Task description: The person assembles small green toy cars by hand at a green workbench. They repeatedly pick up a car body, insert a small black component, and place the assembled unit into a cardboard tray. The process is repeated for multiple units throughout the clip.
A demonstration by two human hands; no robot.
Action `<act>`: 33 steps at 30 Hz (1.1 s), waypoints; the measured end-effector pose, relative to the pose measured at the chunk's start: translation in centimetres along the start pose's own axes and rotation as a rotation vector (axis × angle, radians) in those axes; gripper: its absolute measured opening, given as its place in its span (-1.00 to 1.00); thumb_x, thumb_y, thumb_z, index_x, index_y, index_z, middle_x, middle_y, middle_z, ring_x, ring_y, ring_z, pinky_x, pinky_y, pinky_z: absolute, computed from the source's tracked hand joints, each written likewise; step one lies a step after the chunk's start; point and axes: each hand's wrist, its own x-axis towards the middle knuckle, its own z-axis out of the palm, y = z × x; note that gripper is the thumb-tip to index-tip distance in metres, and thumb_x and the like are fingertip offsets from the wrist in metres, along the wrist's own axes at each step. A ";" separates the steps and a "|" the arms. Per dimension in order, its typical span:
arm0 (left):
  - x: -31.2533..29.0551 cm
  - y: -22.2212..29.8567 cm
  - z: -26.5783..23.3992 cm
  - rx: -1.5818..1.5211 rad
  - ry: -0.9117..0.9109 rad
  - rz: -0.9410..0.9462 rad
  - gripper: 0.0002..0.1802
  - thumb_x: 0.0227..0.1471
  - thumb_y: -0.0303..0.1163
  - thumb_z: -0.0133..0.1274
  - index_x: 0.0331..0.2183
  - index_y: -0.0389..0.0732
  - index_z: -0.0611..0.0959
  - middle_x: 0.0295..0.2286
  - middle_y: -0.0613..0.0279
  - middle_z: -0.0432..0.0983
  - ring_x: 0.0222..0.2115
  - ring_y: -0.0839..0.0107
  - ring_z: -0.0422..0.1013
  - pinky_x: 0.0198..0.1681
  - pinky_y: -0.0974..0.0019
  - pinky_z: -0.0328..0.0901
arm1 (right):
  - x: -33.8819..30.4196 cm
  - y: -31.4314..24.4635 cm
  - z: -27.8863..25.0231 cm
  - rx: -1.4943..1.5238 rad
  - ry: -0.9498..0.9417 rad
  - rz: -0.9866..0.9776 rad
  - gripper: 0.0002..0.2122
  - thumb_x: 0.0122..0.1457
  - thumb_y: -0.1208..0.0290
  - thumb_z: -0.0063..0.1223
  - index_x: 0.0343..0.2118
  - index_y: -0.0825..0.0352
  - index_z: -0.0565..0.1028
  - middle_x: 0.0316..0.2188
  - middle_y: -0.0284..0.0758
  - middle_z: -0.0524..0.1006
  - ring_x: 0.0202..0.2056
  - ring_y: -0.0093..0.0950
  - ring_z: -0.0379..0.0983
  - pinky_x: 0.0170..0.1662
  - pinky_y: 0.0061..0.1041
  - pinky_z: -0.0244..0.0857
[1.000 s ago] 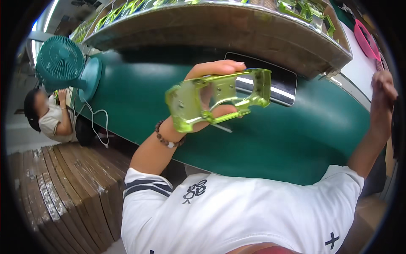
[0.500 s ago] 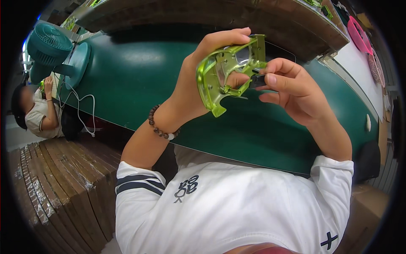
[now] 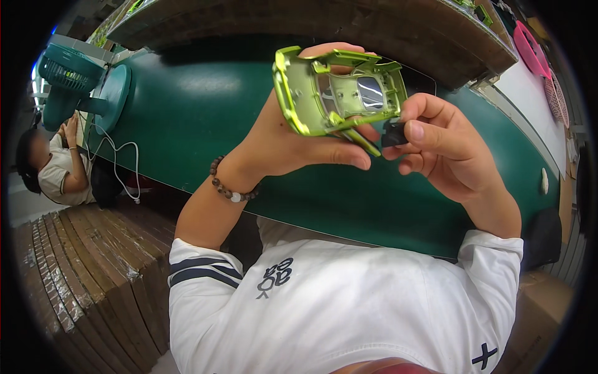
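Observation:
My left hand (image 3: 283,140) holds up a shiny green toy car body shell (image 3: 305,103), its hollow underside facing me. Clear window plastic shows inside it, and one door-like side piece (image 3: 361,141) sticks out at the lower edge by my thumb. Between the thumb and fingers of my right hand (image 3: 445,134) is a small black plastic part (image 3: 393,133). That part sits close to the shell's right end; whether the two touch, I cannot tell. Both hands are above the green table (image 3: 187,100).
A teal fan (image 3: 71,68) stands at the left end of the table, its white cord (image 3: 137,168) hanging off the edge. Behind it sits another person (image 3: 65,162). Long cardboard boxes (image 3: 261,25) line the back. Flattened cardboard (image 3: 81,280) is stacked at lower left; a pink basket (image 3: 529,50) is far right.
The shell has been turned in my left hand so its inside faces me more squarely, and the side piece now sticks out. My right hand moved slightly down and right with the black part.

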 end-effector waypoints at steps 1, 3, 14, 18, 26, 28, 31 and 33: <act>-0.1 0.4 0.1 -0.096 0.046 -0.075 -0.04 -0.30 -0.70 0.34 0.12 -0.20 0.20 -0.02 0.05 0.33 -0.24 0.25 0.52 -0.27 0.27 0.52 | -0.3 -0.2 0.0 0.003 -0.010 -0.012 -0.84 0.11 0.43 0.19 -0.28 0.30 0.48 -0.36 -0.36 0.55 -0.33 -0.51 0.56 -0.33 -0.58 0.46; -0.1 1.2 0.4 -0.207 0.073 -0.208 0.04 -0.31 -0.55 0.39 0.16 -0.27 0.14 -0.06 -0.01 0.40 -0.25 0.34 0.50 -0.23 0.38 0.47 | -0.8 -0.4 0.0 -0.034 0.004 -0.068 -0.84 0.11 0.45 0.17 -0.28 0.30 0.45 -0.37 -0.33 0.54 -0.35 -0.51 0.57 -0.39 -0.61 0.46; -0.4 0.6 0.3 -0.257 -0.059 -0.221 -0.06 -0.28 -0.65 0.34 0.11 -0.23 0.19 -0.09 0.04 0.39 -0.28 0.27 0.53 -0.28 0.30 0.51 | 0.0 -0.6 -0.2 -0.597 0.239 -0.604 -0.87 0.05 0.54 0.21 -0.33 0.34 0.50 -0.42 -0.36 0.50 -0.59 -0.72 0.28 -0.54 -0.75 0.14; -0.1 1.0 0.5 -0.229 -0.024 -0.317 0.08 -0.31 -0.48 0.40 0.18 -0.27 0.09 0.00 -0.09 0.31 -0.32 0.31 0.53 -0.32 0.39 0.49 | -0.7 -1.1 -0.7 -0.572 0.245 -0.519 -0.87 0.00 0.53 0.27 -0.37 0.34 0.55 -0.51 -0.41 0.54 -0.56 -0.74 0.36 -0.53 -0.77 0.16; 0.2 0.2 2.1 -0.281 0.073 -0.324 0.22 -0.41 -0.27 0.48 0.20 -0.22 0.08 0.14 -0.27 0.09 -0.38 0.36 0.54 -0.41 0.46 0.48 | -7.3 -12.6 -24.2 -0.763 0.667 -0.311 -0.89 0.01 0.41 0.22 -0.47 0.28 0.51 -0.62 -0.52 0.39 -0.61 -0.75 0.22 -0.50 -0.74 0.18; -0.3 -0.3 2.5 -0.280 0.071 -0.345 0.22 -0.42 -0.26 0.49 0.19 -0.22 0.08 0.14 -0.27 0.08 -0.38 0.35 0.55 -0.42 0.44 0.48 | -4.6 -13.8 -31.0 -0.467 1.217 -0.476 -0.89 -0.01 0.45 0.25 -0.40 0.31 0.58 -0.64 -0.50 0.42 -0.61 -0.71 0.26 -0.55 -0.72 0.15; 0.2 -1.6 2.8 -0.324 -0.005 -0.387 0.16 -0.40 -0.42 0.45 0.18 -0.20 0.10 0.16 -0.26 0.04 -0.36 0.26 0.55 -0.37 0.36 0.51 | -2.2 -15.9 -37.2 -0.504 1.338 -0.519 -0.90 -0.08 0.51 0.29 -0.57 0.40 0.58 -0.73 -0.35 0.46 -0.75 -0.61 0.27 -0.73 -0.57 0.08; 0.2 -1.9 0.3 -0.385 -0.016 -0.446 0.11 -0.39 -0.54 0.41 0.17 -0.18 0.11 0.17 -0.24 0.06 -0.33 0.21 0.55 -0.32 0.32 0.52 | 1.0 -17.1 -37.9 -0.658 1.434 -0.426 -0.83 -0.15 0.41 0.33 -0.63 0.40 0.56 -0.67 -0.29 0.52 -0.70 -0.55 0.39 -0.63 -0.52 0.25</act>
